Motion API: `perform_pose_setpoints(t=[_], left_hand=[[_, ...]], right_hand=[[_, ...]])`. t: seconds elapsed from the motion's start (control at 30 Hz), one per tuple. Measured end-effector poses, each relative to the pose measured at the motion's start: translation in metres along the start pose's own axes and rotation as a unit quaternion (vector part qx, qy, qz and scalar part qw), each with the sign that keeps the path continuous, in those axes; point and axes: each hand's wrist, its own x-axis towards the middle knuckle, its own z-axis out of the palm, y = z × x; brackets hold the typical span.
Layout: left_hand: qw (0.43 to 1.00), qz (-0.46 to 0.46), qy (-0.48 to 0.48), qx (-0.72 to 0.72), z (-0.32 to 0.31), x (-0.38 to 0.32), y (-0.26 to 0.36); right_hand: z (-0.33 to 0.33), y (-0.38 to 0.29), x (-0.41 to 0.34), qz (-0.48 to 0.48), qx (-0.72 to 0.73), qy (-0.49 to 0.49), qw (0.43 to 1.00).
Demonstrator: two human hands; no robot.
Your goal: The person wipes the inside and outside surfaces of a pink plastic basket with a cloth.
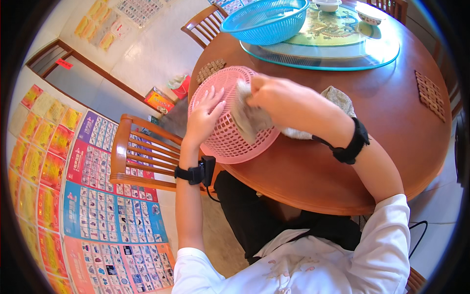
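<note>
A pink plastic basket [235, 147] with perforated sides is tipped at the left edge of the round wooden table, its base turned up. My left hand [207, 114] lies with fingers spread on the basket's upper side. In my right hand [268, 95], blurred, is a bunched greyish cloth [246, 117], held against the basket's side. Another greyish-brown cloth [338, 98] lies on the table behind my right forearm, which covers part of it. A whitish cloth [297, 133] shows beside the basket under that forearm.
Farther back on the table [396, 147], a blue plastic basket [268, 25] rests on a glass turntable [323, 60] with bowls [370, 15]. Woven mats [430, 96] lie at the left and right. A wooden chair [147, 147] stands close at the left.
</note>
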Motion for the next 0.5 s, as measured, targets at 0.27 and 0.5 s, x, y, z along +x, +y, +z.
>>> perform_pose_setpoints(t=[0.27, 0.5], left_hand=[[0.996, 0.044, -0.040, -0.067, -0.010, 0.004, -0.002], [0.996, 0.050, -0.024, -0.074, -0.006, 0.004, -0.002]], right_hand=[[0.024, 0.015, -0.003, 0.111, 0.167, -0.110, 0.974], [0.017, 0.022, 0.001, 0.175, 0.067, -0.407, 0.894]])
